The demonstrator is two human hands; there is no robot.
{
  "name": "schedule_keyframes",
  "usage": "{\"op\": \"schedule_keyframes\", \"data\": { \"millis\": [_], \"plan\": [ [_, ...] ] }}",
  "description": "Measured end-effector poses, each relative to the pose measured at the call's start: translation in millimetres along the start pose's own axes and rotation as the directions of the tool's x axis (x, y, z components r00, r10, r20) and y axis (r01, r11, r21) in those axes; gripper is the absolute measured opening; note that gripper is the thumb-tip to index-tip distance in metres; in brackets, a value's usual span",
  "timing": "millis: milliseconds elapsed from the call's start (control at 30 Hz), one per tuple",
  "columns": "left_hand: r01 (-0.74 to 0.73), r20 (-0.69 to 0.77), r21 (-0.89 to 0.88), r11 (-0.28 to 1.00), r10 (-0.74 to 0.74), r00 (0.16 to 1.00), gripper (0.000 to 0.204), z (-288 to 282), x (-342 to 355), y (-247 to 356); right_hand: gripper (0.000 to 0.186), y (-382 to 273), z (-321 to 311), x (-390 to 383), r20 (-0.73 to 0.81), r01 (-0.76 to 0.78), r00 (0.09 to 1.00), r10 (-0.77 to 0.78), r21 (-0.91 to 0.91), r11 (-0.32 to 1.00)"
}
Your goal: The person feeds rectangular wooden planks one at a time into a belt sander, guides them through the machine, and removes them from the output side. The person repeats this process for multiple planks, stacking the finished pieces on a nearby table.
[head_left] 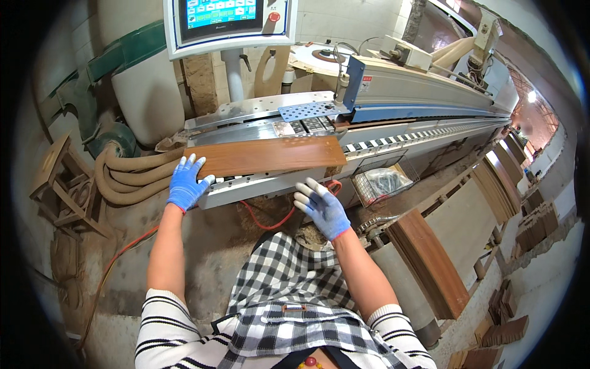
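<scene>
A long reddish-brown wooden board (pixel 264 157) lies across the near side of the steel infeed bed (pixel 233 188) of a blue-and-grey machine. My left hand (pixel 185 183), in a blue glove with white fingertips, holds the board at its left end. Below the board's right part, my right hand (pixel 322 209), gloved alike, is in the air with fingers apart and nothing in it. A perforated blue plate (pixel 307 111) sits above the bed, with a row of black-and-white track pads (pixel 393 139) running off to the right.
A control screen (pixel 216 12) stands above. A wooden stool (pixel 55 184) and ribbed hoses (pixel 120 187) are at left. A wire basket (pixel 369 190) hangs below the machine. A roller conveyor (pixel 405 289) on the right bears stacked boards (pixel 430 264). A red hose (pixel 258 221) runs underneath.
</scene>
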State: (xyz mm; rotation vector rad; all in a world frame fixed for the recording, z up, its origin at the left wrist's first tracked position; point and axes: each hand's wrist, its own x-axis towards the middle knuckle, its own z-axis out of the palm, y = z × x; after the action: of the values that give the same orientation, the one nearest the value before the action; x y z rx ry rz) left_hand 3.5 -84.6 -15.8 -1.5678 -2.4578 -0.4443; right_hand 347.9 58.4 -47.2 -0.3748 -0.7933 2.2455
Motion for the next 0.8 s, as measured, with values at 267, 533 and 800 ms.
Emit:
{"op": "schedule_keyframes", "data": {
  "millis": [267, 533, 800],
  "plan": [
    [0.219, 0.154, 0.066, 0.973, -0.227, 0.962, 0.068, 12, 57, 15, 0.035, -59, -126, -105, 0.012, -0.068, 0.786, -0.619, -0.992, -0.106],
    [0.278, 0.070, 0.061, 0.959, -0.282, 0.957, 0.070, 34, 81, 22, 0.041, -124, -185, -137, 0.148, -0.396, 0.822, -0.550, -0.544, -0.739],
    [0.291, 0.011, -0.010, 0.957, -0.290, 0.957, 0.069, 35, 75, 23, 0.040, -123, -211, -133, 0.050, -0.370, 0.883, -0.466, -0.537, -0.758]
  ]
}}
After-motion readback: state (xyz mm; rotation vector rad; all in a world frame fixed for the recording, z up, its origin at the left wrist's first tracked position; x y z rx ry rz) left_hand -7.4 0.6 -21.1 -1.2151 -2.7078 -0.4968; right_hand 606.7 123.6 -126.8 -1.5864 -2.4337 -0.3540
